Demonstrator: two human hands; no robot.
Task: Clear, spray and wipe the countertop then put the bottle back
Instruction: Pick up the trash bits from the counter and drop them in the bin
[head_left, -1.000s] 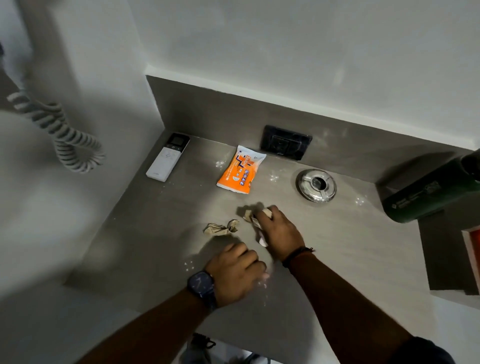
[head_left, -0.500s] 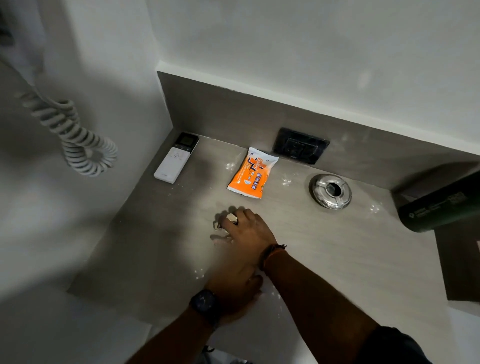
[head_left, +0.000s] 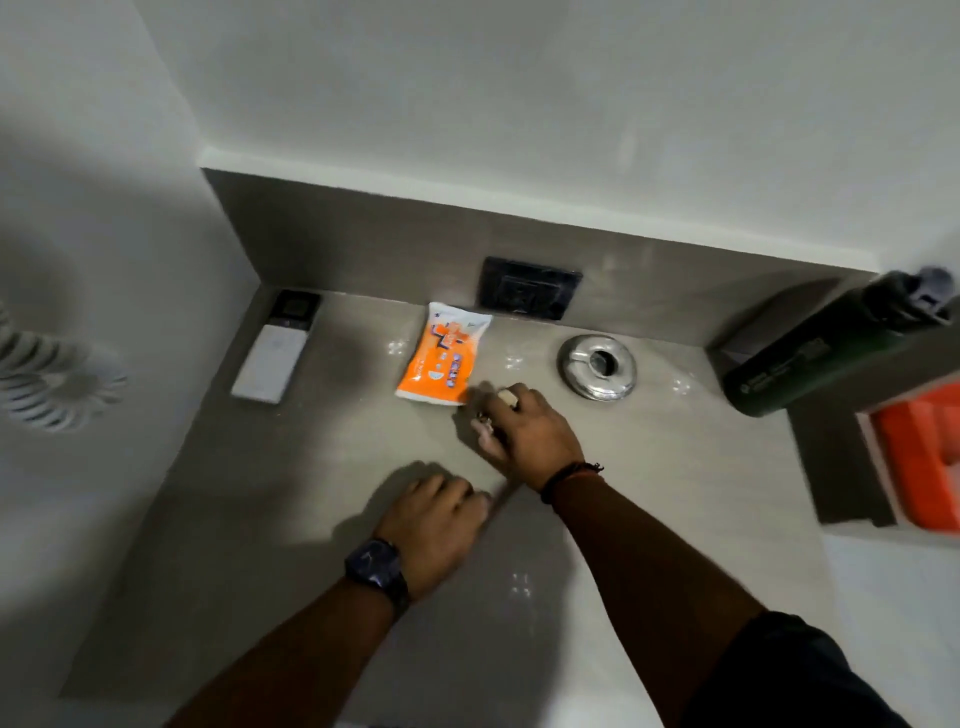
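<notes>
Right hand (head_left: 530, 426) keeps a narrow grip curled on small pale scraps (head_left: 506, 397) atop the counter (head_left: 675, 467), just right of the orange packet (head_left: 441, 358). Left hand (head_left: 436, 519) rests loosely curled, nearer. Dark green bottle (head_left: 810, 353) stands far right; its label is unreadable.

On the worktop (head_left: 322, 499): one remote (head_left: 271, 364) at upper left, one orange packet (head_left: 442, 358) at centre, one metal ashtray (head_left: 597, 367) to its right, one dark bottle (head_left: 826, 348) at far right. Two hands: left (head_left: 434, 525), right (head_left: 524, 428).
</notes>
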